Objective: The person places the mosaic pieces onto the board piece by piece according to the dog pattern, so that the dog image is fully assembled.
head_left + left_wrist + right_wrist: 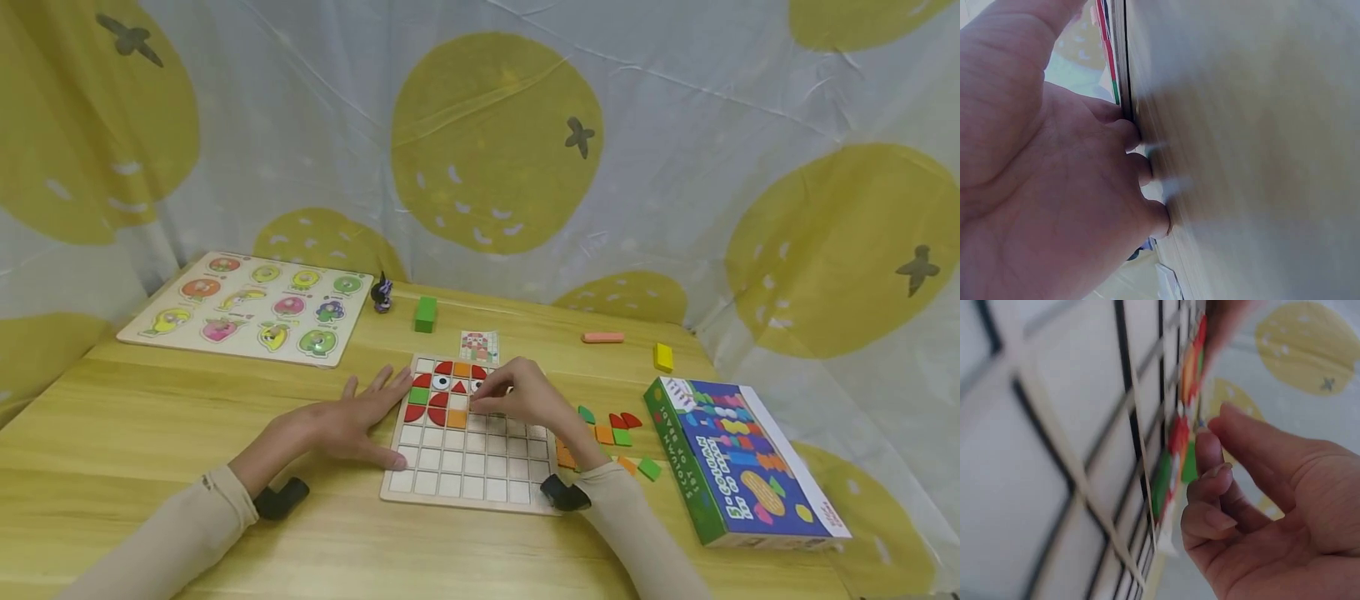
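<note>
Now the left hand (341, 425) lies flat beside the grid board (468, 467); the right hand (525, 398), fingers curled, touches its coloured tiles (438, 392), and whether it pinches one I cannot tell.

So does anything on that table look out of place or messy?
Nothing damaged or spilled. A green block, a pink bar and a yellow block lie scattered apart on the table, away from the grid board.
</note>
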`<control>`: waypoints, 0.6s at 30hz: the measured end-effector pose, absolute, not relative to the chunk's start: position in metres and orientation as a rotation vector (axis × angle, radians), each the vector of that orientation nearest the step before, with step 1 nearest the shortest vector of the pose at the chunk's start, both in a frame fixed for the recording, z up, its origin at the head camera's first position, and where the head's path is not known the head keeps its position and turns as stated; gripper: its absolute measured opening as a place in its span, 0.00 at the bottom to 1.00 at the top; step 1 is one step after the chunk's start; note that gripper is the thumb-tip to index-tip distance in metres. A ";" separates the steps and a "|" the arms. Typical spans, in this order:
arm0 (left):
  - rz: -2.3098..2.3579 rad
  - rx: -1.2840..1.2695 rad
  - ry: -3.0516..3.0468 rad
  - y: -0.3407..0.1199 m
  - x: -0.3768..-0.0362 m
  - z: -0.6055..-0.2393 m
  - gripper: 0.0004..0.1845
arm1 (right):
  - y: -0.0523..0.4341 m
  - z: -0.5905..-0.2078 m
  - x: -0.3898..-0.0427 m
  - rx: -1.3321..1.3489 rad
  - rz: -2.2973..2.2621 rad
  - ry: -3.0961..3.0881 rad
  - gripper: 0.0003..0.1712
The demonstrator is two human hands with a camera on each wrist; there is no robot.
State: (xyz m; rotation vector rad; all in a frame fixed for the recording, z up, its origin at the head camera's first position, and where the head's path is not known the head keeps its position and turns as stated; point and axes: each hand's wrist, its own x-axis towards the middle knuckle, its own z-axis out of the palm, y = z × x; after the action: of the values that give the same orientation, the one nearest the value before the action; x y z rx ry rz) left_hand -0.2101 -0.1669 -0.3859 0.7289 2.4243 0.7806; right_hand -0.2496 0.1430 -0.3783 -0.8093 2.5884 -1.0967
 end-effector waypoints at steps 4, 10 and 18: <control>0.780 0.722 2.427 -0.167 -0.210 -0.387 0.68 | 0.177 -0.369 -0.255 -0.842 -1.108 2.612 0.04; 0.786 0.724 2.426 -0.167 -0.210 -0.390 0.68 | 0.241 -0.374 -0.261 -0.807 -1.088 2.574 0.07; 0.788 0.729 2.432 -0.168 -0.211 -0.389 0.68 | 0.292 -0.377 -0.262 -0.627 -1.053 2.619 0.10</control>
State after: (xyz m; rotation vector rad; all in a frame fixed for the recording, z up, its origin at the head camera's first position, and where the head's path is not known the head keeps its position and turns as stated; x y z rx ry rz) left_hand -0.2111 -0.1680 -0.3894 0.7290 2.4322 0.7880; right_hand -0.2623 0.2920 -0.3767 -0.6268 2.6188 -1.0528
